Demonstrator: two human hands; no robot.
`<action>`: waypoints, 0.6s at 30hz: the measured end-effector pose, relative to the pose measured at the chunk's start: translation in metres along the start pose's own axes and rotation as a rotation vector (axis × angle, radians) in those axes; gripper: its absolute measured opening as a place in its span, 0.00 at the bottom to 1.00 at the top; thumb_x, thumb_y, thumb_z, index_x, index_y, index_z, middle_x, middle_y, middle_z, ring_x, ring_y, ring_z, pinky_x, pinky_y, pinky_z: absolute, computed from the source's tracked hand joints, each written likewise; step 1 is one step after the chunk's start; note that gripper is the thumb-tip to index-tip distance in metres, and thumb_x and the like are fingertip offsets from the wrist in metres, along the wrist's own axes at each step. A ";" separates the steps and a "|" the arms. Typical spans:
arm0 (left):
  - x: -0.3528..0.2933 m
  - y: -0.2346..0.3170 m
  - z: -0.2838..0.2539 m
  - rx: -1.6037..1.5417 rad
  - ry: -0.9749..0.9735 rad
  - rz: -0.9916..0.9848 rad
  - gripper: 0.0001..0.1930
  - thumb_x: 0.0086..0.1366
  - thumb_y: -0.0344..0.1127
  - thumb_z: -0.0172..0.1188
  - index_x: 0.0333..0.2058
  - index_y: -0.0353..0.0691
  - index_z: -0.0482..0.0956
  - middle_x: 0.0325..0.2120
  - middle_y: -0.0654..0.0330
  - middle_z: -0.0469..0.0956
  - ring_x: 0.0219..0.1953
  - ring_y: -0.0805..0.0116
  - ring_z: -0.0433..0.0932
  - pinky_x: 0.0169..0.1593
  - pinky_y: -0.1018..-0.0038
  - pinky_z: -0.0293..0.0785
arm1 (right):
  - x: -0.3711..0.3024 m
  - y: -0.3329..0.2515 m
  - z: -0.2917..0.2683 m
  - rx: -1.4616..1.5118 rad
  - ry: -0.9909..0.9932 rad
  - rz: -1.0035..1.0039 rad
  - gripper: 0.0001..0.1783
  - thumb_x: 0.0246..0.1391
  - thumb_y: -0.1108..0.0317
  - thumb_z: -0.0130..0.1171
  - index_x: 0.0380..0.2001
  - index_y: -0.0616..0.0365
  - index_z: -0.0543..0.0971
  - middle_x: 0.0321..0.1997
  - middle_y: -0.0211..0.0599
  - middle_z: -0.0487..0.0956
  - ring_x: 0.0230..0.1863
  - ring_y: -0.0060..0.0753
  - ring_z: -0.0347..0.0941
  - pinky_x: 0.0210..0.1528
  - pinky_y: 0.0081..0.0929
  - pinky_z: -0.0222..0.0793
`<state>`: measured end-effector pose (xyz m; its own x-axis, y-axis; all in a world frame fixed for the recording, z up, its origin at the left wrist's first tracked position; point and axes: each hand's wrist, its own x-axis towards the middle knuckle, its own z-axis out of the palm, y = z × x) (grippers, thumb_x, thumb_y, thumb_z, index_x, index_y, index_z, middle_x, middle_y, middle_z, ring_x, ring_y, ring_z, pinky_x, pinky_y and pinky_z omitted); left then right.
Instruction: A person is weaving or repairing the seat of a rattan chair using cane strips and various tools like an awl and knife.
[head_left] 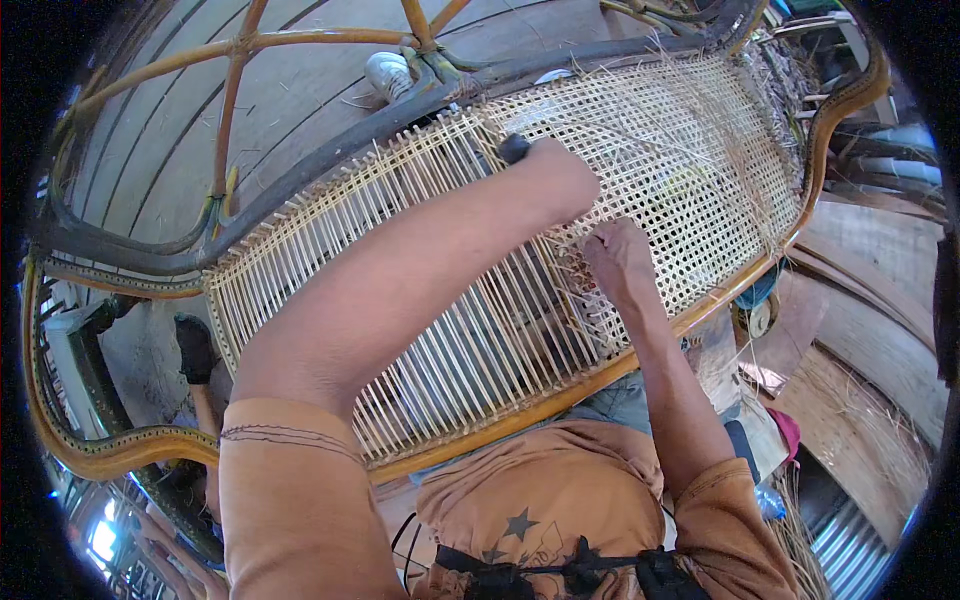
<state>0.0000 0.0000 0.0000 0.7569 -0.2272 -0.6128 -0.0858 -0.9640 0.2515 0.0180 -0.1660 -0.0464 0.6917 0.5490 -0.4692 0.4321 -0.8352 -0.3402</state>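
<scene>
A curved wooden seat frame (pixel 590 390) lies across in front of me. Its right part carries a woven cane mesh (pixel 680 170); toward the left run bare parallel cane strands (pixel 300 260). My left hand (pixel 566 178) is closed at the far part of the mesh's edge, its fingers mostly hidden. A dark rounded knob (pixel 514 149) shows beside it; I cannot tell what it belongs to. Nearer me, my right hand (pixel 620 252) is closed in a pinch just over the mesh's edge. What its fingertips hold is too small to make out.
Curved rattan poles (pixel 232 130) rise beyond the frame's far rail. A white shoe (pixel 388 76) stands past that rail. At the left is a black-covered hand or foot (pixel 195 348) of another person. Wooden boards (pixel 870 285) and loose cane strips (pixel 880 425) lie at the right.
</scene>
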 end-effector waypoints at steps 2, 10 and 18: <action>0.001 -0.007 0.009 -0.052 0.065 -0.014 0.13 0.48 0.36 0.57 0.33 0.43 0.83 0.33 0.55 0.81 0.37 0.60 0.80 0.37 0.65 0.76 | 0.000 -0.001 0.002 -0.088 0.120 -0.167 0.13 0.49 0.65 0.57 0.19 0.65 0.77 0.25 0.54 0.75 0.29 0.53 0.73 0.33 0.43 0.67; 0.001 0.004 0.001 0.044 0.046 -0.128 0.13 0.50 0.42 0.58 0.32 0.43 0.83 0.30 0.58 0.81 0.35 0.60 0.81 0.37 0.66 0.76 | -0.004 -0.011 -0.004 -0.179 0.169 -0.196 0.09 0.50 0.62 0.56 0.28 0.57 0.78 0.33 0.48 0.74 0.36 0.53 0.72 0.39 0.43 0.71; -0.023 -0.020 0.007 -0.026 0.041 -0.276 0.16 0.54 0.44 0.54 0.36 0.42 0.82 0.37 0.57 0.81 0.40 0.61 0.80 0.43 0.66 0.74 | 0.000 0.004 0.000 0.025 0.268 -0.381 0.05 0.49 0.68 0.54 0.24 0.55 0.76 0.30 0.43 0.74 0.33 0.50 0.72 0.36 0.43 0.70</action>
<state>-0.0206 0.0233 0.0039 0.7748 0.0501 -0.6302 0.1437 -0.9847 0.0985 0.0193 -0.1691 -0.0479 0.6129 0.7861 -0.0806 0.6729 -0.5727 -0.4683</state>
